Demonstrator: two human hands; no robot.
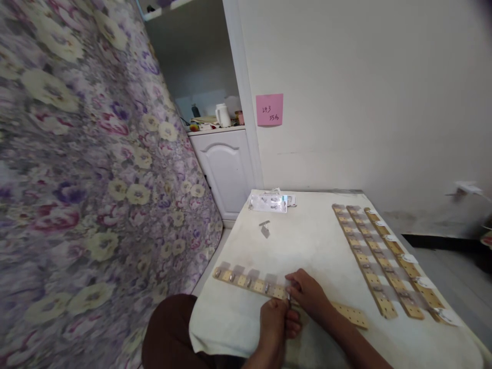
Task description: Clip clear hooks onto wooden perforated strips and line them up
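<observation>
A long tan cardboard strip (246, 281) with small metal clips along it lies across the near side of the white table (311, 246). My left hand (274, 323) and my right hand (307, 294) meet over the strip's middle. Both have fingers pinched together at a small metal piece (288, 299) on the strip. The right end of the strip (351, 315) carries only holes, no clips.
Three more clip-filled strips (378, 261) lie side by side on the table's right. A clear plastic packet (269, 203) and a loose metal clip (265, 228) sit at the far side. A floral bed cover (77, 179) fills the left. A white cabinet (226, 169) stands behind.
</observation>
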